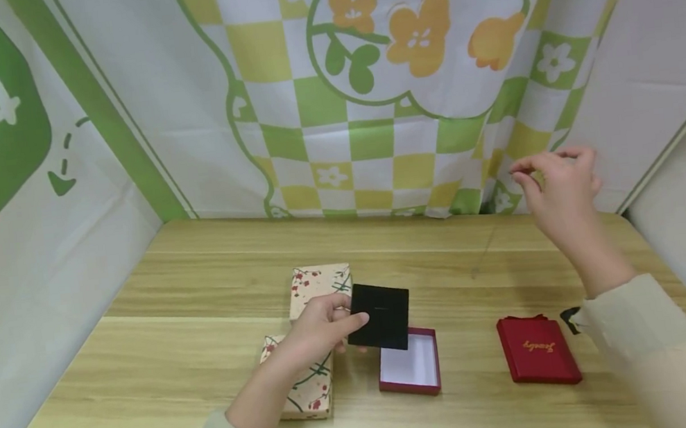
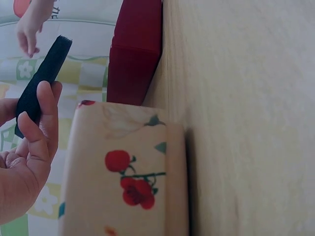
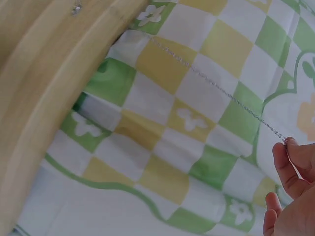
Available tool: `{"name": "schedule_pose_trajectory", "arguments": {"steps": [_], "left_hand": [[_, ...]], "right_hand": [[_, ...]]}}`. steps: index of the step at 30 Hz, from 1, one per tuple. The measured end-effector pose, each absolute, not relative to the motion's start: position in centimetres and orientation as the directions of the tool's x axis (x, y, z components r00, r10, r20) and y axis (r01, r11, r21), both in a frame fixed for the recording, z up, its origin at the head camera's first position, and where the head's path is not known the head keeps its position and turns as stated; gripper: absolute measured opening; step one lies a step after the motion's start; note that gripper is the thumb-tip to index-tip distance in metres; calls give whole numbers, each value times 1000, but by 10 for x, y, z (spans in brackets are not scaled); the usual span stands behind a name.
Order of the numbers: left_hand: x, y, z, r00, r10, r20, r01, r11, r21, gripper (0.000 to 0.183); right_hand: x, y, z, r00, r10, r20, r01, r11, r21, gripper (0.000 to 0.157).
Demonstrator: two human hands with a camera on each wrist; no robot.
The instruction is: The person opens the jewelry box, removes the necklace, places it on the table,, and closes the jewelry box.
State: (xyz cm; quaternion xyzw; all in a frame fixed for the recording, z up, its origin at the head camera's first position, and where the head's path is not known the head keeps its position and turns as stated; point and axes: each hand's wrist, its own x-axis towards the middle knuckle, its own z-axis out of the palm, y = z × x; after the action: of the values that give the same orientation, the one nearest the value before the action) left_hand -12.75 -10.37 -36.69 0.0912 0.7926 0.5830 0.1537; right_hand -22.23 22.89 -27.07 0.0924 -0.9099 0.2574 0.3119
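My left hand (image 1: 320,324) grips a thin square black pad (image 1: 385,317) with a small slit, thumb on its face; the left wrist view shows the pad (image 2: 42,81) edge-on. Raised at the right, my right hand (image 1: 561,194) pinches one end of a fine silver chain necklace (image 3: 216,89) between thumb and forefinger. The chain hangs slantwise in the right wrist view, with a small shiny pendant (image 3: 76,8) at its low end. Below the pad stands an open red box base (image 1: 410,364) with a white inside, partly covered by the pad.
A red lid (image 1: 539,350) marked "Jewelry" lies on the wooden table (image 1: 187,286) below the right forearm. Two floral-patterned boxes (image 1: 318,279) sit by the left hand, the nearer box (image 1: 309,399) partly under that forearm. A checked curtain (image 1: 373,141) hangs behind the table.
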Motion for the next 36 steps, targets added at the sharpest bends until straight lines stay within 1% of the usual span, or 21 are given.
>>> {"name": "schedule_pose_trajectory", "arguments": {"steps": [4, 8, 10, 14, 19, 30, 36], "left_hand": [[-127, -105, -368, -936, 323, -139, -34, 312, 949, 35], [-127, -105, -369, -932, 336, -136, -27, 310, 951, 36], [-127, -104, -368, -928, 348, -136, -26, 305, 952, 36], [-126, -103, -367, -921, 361, -144, -29, 304, 952, 34], [-125, -103, -367, -918, 368, -147, -34, 298, 954, 29], [-124, -102, -365, -918, 370, -141, -18, 318, 948, 31], [-121, -103, -364, -920, 372, -123, -7, 298, 954, 31]], "right_hand": [[-229, 219, -259, -767, -60, 639, -359, 866, -350, 13], [-233, 213, -250, -762, -70, 644, -359, 873, -331, 13], [-235, 212, -247, -768, -65, 637, -354, 872, -338, 13], [-239, 214, -247, -809, -41, 587, -316, 872, -375, 14], [-243, 223, -255, -857, -8, 515, -246, 885, -396, 16], [-237, 263, -283, -864, -5, 504, -221, 902, -370, 16], [-230, 290, -297, -911, -1, 411, -168, 914, -369, 18]]}}
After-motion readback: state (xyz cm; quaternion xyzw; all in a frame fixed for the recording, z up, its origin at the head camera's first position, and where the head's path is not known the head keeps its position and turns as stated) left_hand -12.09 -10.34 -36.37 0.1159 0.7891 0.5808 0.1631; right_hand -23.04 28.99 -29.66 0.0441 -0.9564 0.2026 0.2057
